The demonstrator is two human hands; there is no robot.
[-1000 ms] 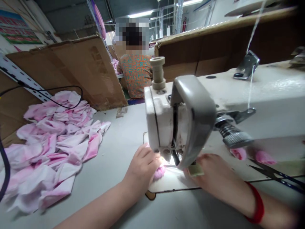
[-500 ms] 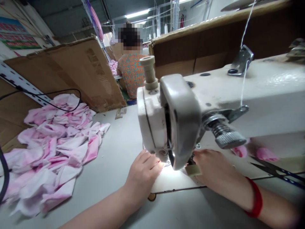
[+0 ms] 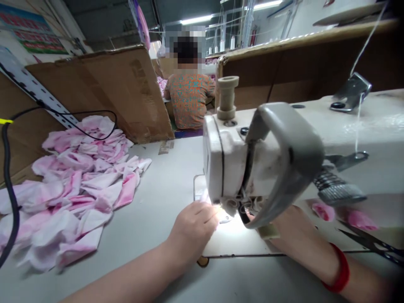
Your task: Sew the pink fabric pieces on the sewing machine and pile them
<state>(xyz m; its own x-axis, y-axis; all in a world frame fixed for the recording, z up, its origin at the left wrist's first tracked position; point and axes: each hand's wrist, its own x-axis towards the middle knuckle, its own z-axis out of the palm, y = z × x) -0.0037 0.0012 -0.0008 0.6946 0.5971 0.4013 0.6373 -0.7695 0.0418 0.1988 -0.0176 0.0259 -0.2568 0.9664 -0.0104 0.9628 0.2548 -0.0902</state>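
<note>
The white sewing machine [image 3: 213,162] stands in front of me, its lamp lighting the needle area. To the left of the needle, my left hand [image 3: 194,223] rests on the metal plate [image 3: 240,246] with fingers curled together. A bit of pale pink fabric [image 3: 205,197] shows at those fingers, mostly covered by the hand. On the needle's other side is my right hand [image 3: 292,227], wearing a red wristband [image 3: 341,269]. Its fingers are hidden behind the machine's grey curved guard [image 3: 304,147], so what they hold cannot be made out.
A heap of pink-and-white fabric pieces [image 3: 85,181] covers the table's left side. Black scissors [image 3: 369,242] and pink rolled bits [image 3: 362,220] lie under the machine arm. Cardboard [image 3: 104,92] walls the back. Beyond it sits a person [image 3: 189,101] in a patterned top. A black cable [image 3: 11,189] hangs at left.
The view has shifted, so the machine appears further right. My right hand now shows more behind the guard. My left hand stays beside the needle, with pale fabric visible past its fingers.
</note>
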